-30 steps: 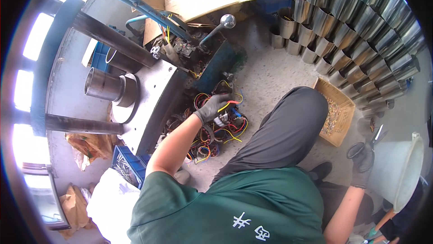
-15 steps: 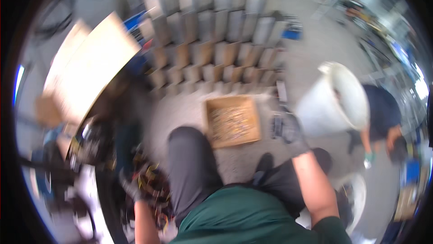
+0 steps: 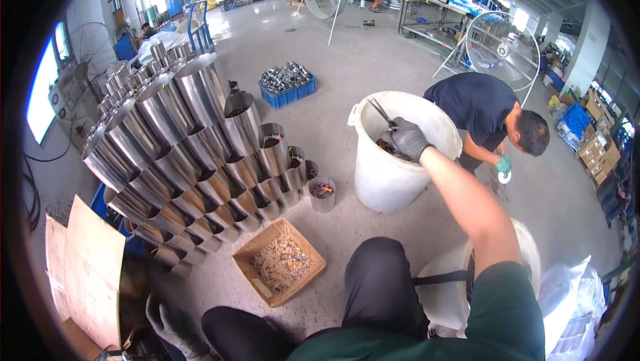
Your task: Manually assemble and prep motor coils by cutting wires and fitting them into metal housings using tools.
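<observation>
My right hand (image 3: 408,140), in a grey glove, reaches over the mouth of a large white plastic barrel (image 3: 390,184) at the centre right. It is closed on a dark two-pronged hand tool (image 3: 381,113), whose prongs point up and to the left; its exact kind is unclear. Dark scraps show inside the barrel below the hand. Low at the left, my left hand (image 3: 170,328), also gloved in grey, is beside the cardboard sheets (image 3: 87,261). Its fingers look stretched out, and I see nothing in them.
Steel cylinders (image 3: 193,154) stand stacked at the left. A cardboard box (image 3: 270,291) of small pieces lies before my knees; one cylinder (image 3: 323,194) with coloured wires stands near the barrel. A co-worker (image 3: 477,108) bends just behind it. A blue crate (image 3: 289,98) sits farther off.
My view has swung to the right and up, and is sharper. My right hand has gone from beside the barrel to over its mouth. The left hand is out from the wire bundle.
</observation>
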`<action>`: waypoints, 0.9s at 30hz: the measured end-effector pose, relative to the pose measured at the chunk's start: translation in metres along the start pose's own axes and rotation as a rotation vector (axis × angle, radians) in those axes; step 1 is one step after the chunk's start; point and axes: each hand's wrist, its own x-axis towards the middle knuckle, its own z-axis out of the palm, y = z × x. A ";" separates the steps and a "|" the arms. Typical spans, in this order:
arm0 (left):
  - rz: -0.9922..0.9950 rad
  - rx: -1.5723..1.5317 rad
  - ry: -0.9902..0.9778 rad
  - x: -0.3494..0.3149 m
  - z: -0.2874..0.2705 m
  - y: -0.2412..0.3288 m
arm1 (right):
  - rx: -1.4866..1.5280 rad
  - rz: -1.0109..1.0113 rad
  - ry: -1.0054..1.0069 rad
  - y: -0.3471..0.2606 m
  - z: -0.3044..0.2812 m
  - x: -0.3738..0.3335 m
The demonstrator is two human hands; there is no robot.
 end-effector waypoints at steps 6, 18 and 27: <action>-0.291 -0.275 -0.554 0.008 0.161 0.110 | -0.361 0.079 -0.251 0.065 -0.001 0.057; 0.191 0.562 -1.330 -0.056 0.225 0.019 | -0.036 0.422 -0.830 0.079 0.114 0.143; 0.093 0.637 -1.389 -0.051 0.218 0.004 | 0.249 0.606 -0.762 0.078 0.191 0.170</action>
